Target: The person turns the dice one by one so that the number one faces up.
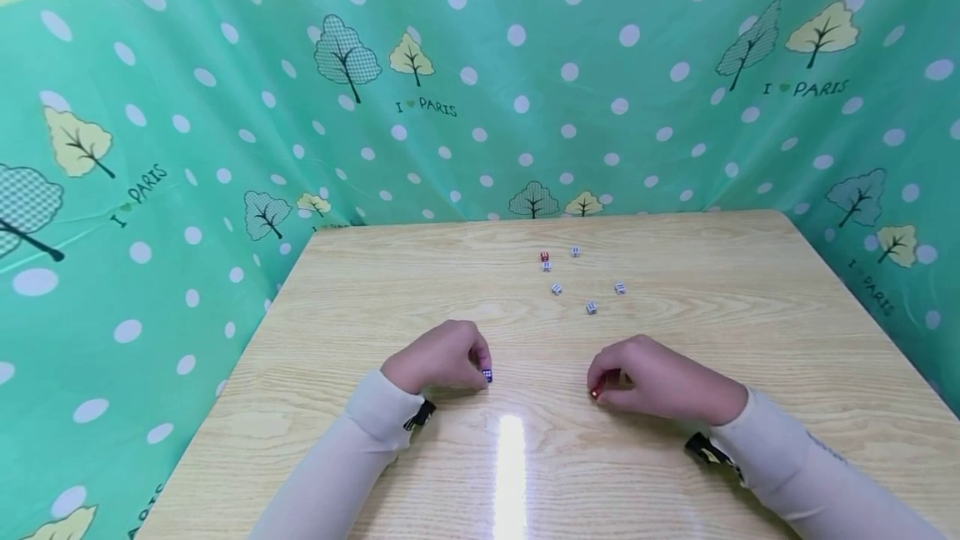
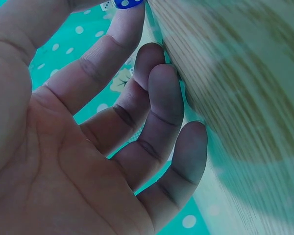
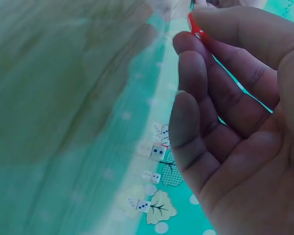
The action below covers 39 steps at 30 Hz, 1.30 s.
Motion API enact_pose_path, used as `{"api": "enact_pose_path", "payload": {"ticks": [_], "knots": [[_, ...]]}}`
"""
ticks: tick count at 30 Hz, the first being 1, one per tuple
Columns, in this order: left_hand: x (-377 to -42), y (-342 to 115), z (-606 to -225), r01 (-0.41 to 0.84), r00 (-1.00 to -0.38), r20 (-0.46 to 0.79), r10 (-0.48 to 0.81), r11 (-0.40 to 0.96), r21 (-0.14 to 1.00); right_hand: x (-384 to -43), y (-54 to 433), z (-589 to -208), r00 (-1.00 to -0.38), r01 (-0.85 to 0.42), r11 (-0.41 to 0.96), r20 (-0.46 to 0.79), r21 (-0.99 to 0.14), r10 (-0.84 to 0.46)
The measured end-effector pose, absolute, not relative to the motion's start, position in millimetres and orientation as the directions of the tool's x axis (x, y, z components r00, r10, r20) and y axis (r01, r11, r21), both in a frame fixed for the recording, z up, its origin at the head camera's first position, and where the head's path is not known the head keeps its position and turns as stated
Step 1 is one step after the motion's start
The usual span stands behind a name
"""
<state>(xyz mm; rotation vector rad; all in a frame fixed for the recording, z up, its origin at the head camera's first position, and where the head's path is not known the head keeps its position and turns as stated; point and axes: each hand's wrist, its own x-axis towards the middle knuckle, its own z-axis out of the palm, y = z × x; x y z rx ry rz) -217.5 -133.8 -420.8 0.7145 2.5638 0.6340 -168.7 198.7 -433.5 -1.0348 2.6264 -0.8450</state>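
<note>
Blue die (image 1: 487, 375), cubic, pipped face nearside, pinched by left fingers (image 1: 483, 348); right fingers (image 1: 597, 367) pinch tilted red die (image 1: 596, 392).

Left hand (image 1: 444, 355) and right hand (image 1: 663, 377): ungloved. Left sleeve (image 1: 322, 465): long, off-white. Right sleeve (image 1: 795, 457): matching, small grey marking (image 1: 827, 447) on forearm. Left strap (image 1: 421, 416), right strap (image 1: 711, 451): black, pale yellow marks, at cuffs.

I'm remotely viewing a green tree-printed curtain (image 1: 592, 90) hanging behind a wooden table (image 1: 525, 340), where a bright streak (image 1: 510, 473) is gleaming.
</note>
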Motion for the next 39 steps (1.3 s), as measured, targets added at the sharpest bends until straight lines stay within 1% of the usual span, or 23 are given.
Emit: {"api": "enact_pose_path", "payload": {"ticks": [5,19,30,39], "knots": [[-216.9,-134.4,-420.9,0.381,-0.787,-0.257,0.561,0.769,0.514,-171.8,202.0,-439.1,-0.744,-0.528,0.602,-0.015,-0.599,-0.668],[-218.2,-133.7,-420.8,0.388,-0.787,-0.253,0.562,0.771,0.505,-170.4,204.8,-437.9,-0.755,-0.522,0.635,-0.036,-0.57,-0.654],[-217.7,-134.4,-423.0,0.374,-0.79,-0.26,0.555,0.773,0.513,-165.8,199.2,-436.1,-0.76,-0.576,0.667,0.009,-0.473,-0.65],[-216.6,-134.3,-423.6,0.371,-0.786,-0.248,0.567,0.752,0.545,-168.1,203.5,-435.8,-0.779,-0.573,0.7,0.02,-0.425,-0.626]]}}
